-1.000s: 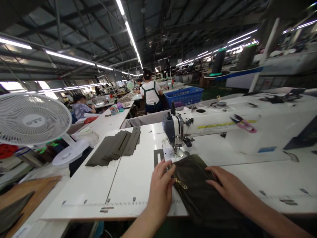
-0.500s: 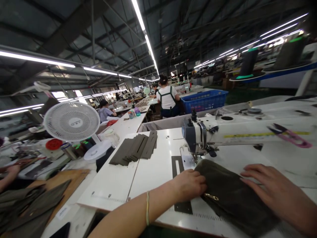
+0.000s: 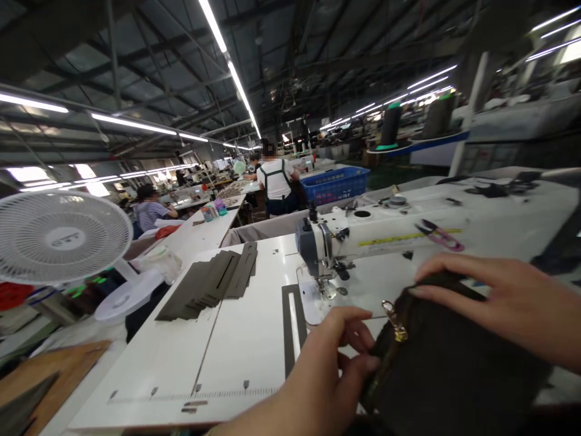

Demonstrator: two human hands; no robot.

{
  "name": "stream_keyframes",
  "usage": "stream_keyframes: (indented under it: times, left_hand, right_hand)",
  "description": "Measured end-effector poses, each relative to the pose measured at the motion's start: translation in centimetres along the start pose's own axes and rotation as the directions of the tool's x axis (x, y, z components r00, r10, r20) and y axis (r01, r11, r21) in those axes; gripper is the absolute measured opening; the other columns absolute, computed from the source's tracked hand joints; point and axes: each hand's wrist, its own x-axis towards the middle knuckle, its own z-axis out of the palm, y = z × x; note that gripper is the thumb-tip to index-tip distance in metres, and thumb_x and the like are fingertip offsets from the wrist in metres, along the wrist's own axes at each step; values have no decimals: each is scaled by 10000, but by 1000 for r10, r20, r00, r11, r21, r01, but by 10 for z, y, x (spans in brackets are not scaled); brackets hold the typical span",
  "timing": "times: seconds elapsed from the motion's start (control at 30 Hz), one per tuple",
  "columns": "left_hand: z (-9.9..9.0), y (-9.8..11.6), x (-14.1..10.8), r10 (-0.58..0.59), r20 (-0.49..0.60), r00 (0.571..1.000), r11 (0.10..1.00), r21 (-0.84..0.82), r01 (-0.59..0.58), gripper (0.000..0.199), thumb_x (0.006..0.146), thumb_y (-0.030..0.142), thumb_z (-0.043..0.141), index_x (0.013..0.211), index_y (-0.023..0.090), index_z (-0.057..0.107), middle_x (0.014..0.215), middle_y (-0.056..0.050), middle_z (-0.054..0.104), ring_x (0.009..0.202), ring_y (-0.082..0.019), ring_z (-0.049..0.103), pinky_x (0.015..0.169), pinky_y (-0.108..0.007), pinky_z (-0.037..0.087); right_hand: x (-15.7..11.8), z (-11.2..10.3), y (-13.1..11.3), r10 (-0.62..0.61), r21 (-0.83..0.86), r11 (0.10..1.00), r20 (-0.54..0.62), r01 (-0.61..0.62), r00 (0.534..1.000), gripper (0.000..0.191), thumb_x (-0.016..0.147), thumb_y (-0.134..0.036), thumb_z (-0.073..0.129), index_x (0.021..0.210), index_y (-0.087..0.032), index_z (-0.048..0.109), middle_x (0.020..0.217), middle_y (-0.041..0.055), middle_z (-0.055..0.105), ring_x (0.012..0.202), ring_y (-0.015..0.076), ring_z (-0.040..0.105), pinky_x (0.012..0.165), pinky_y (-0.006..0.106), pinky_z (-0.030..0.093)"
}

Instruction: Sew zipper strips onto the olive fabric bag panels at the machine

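A dark fabric pouch point(image 3: 454, 363) with a gold zipper pull point(image 3: 399, 330) is raised at the lower right. My left hand point(image 3: 333, 363) pinches its left edge, below the zipper pull. My right hand point(image 3: 490, 293) grips the pouch's upper edge between thumb and fingers. Behind the hands stands a white sewing machine point(image 3: 385, 230), its presser foot point(image 3: 327, 290) visible with no fabric beneath it. One dark slotted piece point(image 3: 289, 321) lies flat left of the foot. A fanned stack of similar dark pieces point(image 3: 209, 281) rests farther left on the white table point(image 3: 158, 369).
A white fan point(image 3: 63, 236) stands at the left. Pink-handled snips point(image 3: 442, 236) lie on the machine arm. A blue crate point(image 3: 336, 184) sits behind the machine, near a seated person point(image 3: 275, 178). Another person point(image 3: 149, 209) sits farther left.
The pouch has come away from the presser foot, toward me and up. My left hand has moved to its zipper edge, and my right hand now grips its upper edge. The view has shifted right.
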Motion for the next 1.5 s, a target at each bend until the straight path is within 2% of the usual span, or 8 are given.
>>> stream_keyframes:
  times: [0.1,0.2,0.33,0.47,0.57,0.83,1.17,1.5]
  left_hand:
    - [16,-29,-10,-191,-46,980,978,-88,187,376,730,18,491,1051,203,428,862,-16,512,698,-111,531,493,-149,388]
    - [23,-67,-15,-281,-64,958,893,347,285,337,664,11,546,946,187,490,932,-35,525,730,-146,552,600,-237,461]
    - [9,-84,-10,-206,88,975,688,721,81,525,630,132,708,1116,198,522,1180,-102,515,1017,-276,532,865,-419,444]
    - [-13,-73,12,-89,321,943,681,711,-178,781,694,353,726,1355,216,333,1439,-112,310,1321,-344,234,1062,-585,146]
    - [-21,-71,30,-57,450,891,725,632,-273,857,707,557,648,1392,199,279,1452,-106,272,1350,-348,141,1053,-613,-53]
    - [-10,-73,34,-118,415,902,681,695,-231,924,717,694,520,1380,93,292,1441,-176,239,1350,-343,125,1063,-583,-68]
    - [-9,-71,34,-162,370,915,595,776,-209,1033,668,771,483,1367,33,297,1431,-223,223,1338,-380,132,1064,-614,-5]
    - [-5,-73,34,-164,347,923,540,815,-210,1051,671,802,418,1361,18,305,1426,-234,239,1328,-411,139,1061,-621,12]
  right_hand:
    - [25,25,-9,-105,-13,994,84,107,991,161,778,-356,566,899,-254,591,890,29,665,802,228,609,741,344,454]
    - [33,90,-1,-202,-14,978,206,209,958,150,733,-226,619,882,-215,600,895,34,669,848,217,607,777,324,463]
    - [27,135,18,-203,-20,977,195,211,960,251,767,-226,597,1016,-199,599,1043,61,646,990,211,572,879,314,434]
    - [6,105,42,22,-143,990,9,-21,1000,340,885,-357,394,1010,-118,602,1025,179,611,1018,323,524,900,490,376]
    - [-13,84,60,340,-78,939,34,-336,940,452,819,-553,424,737,-158,627,746,150,612,815,348,567,785,513,405]
    - [4,103,83,528,232,785,232,-574,817,468,793,-496,478,1044,-113,576,948,128,651,811,207,629,698,307,477]
    - [44,89,74,378,264,860,248,-437,892,353,535,-497,714,611,-178,585,666,18,598,717,196,563,647,282,426]
    - [-12,103,66,402,-74,915,123,-396,907,236,865,-340,416,962,-160,534,813,102,668,779,257,636,669,352,477]
